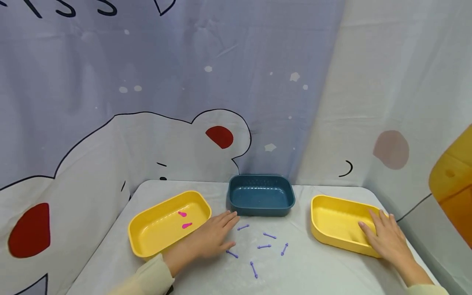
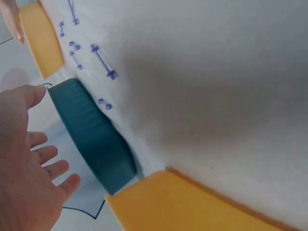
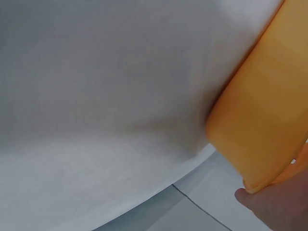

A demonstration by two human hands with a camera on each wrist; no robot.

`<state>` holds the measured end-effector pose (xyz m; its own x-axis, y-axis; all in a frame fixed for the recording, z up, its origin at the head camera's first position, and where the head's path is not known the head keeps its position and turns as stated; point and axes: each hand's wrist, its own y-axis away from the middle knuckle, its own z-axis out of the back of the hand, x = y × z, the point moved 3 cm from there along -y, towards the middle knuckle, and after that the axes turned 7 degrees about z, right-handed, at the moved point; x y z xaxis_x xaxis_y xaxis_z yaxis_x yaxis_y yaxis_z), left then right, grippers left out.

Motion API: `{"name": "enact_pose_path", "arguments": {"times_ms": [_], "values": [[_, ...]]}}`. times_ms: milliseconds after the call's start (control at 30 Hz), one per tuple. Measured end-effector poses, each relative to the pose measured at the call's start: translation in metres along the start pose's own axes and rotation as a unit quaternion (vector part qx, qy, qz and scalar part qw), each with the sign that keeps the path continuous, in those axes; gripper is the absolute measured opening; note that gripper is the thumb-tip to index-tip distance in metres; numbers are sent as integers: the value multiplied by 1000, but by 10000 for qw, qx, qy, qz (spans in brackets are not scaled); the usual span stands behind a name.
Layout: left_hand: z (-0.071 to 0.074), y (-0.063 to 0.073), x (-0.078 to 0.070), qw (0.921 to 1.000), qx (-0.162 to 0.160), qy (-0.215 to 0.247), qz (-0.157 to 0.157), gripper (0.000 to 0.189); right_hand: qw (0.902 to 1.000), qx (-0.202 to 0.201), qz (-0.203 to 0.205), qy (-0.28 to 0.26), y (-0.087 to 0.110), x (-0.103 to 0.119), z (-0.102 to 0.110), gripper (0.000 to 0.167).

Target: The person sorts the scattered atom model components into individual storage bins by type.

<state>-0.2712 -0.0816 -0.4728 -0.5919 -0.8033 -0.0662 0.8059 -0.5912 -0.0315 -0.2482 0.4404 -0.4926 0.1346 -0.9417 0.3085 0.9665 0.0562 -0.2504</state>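
Observation:
My left hand (image 1: 212, 235), fingers stretched out and nothing in its grasp, hovers by the right end of a yellow tray (image 1: 138, 241). Two small pink pin-shaped pieces (image 1: 187, 225) lie in that tray. In the left wrist view the left hand (image 2: 31, 159) has its thumb apart from the fingers, overlapping the edge of a dark teal tray (image 2: 91, 134). My right hand (image 1: 391, 241) reaches over the near right corner of a second yellow tray (image 1: 332, 237), fingers spread. The right wrist view shows its thumb (image 3: 245, 196) at the tray's rim; its other fingers are hidden there.
Several small purple dumbbell-shaped sticks (image 1: 264, 246) lie scattered on the white-covered table (image 1: 295, 274) between the yellow trays. At the back middle stands the teal tray, close to a printed curtain (image 1: 273, 102) that hangs behind the table.

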Motion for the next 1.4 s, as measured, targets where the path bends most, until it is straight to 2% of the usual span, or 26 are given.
{"name": "enact_pose_path", "arguments": {"times_ms": [267, 500, 867, 1167, 1400], "values": [[-12, 8, -2, 9996, 266, 30, -42, 73, 9981, 524, -302, 101, 2, -10, 2, 84], [-20, 12, -1, 9989, 436, 171, -41, 69, 9968, 679, -330, 252, 2, -13, 0, 87], [-28, 17, -3, 9991, 222, 29, -360, 45, 9960, 742, -456, 190, 2, -13, 0, 90], [-35, 17, 1, 9977, 503, 436, -128, 33, 9964, 687, -465, 193, 2, -14, -1, 91], [-42, 16, 6, 9973, 363, 637, -88, 23, 9969, 626, -442, 195, 2, -15, -2, 90]]}}
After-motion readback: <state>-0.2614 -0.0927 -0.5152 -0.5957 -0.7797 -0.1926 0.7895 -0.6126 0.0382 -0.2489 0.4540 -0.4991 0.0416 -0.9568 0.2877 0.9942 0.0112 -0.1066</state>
